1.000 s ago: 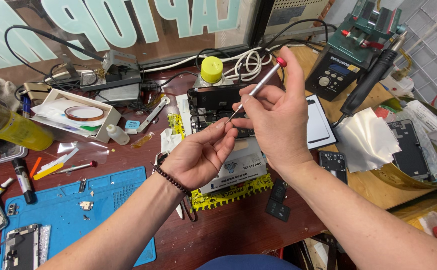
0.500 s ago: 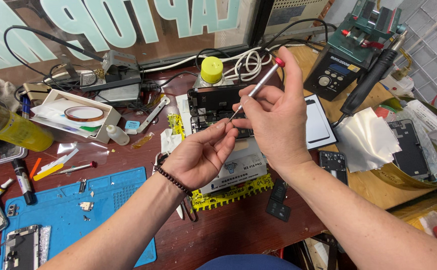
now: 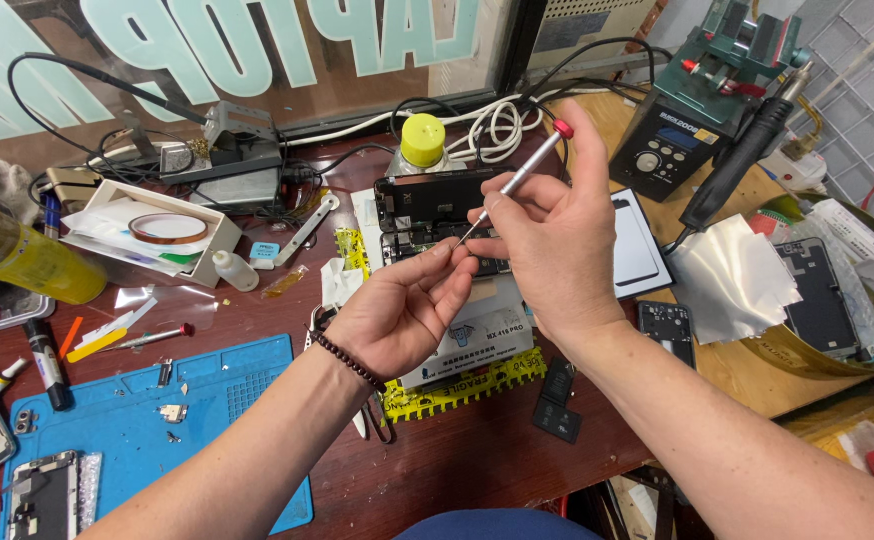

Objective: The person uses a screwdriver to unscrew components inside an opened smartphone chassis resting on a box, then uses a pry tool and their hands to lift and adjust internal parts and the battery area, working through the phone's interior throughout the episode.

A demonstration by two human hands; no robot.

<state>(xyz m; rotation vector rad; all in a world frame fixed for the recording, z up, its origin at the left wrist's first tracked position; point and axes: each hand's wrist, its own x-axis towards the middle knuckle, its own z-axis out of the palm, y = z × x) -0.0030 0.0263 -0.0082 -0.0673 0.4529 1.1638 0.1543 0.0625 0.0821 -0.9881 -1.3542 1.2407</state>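
While right hand [image 3: 547, 240] pinches red-capped screwdriver [image 3: 517, 178], tip meets left hand [image 3: 397, 315] fingertips, curled; opened phone [image 3: 437, 215] just beyond both.

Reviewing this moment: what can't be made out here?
- Head view: the screwdriver tip, and anything pinched there, is too small and hidden by the left hand fingertips.
- The opened phone is partly covered by the right hand.
- The blue mat is cut off by the bottom edge.

Window sign [image 3: 257, 40]: large pale teal letters, top left.
White box [image 3: 152, 235]: open, left of centre.
Station screen [image 3: 679, 137]: small blue display, upper right.
White package [image 3: 472, 340]: under the hands.
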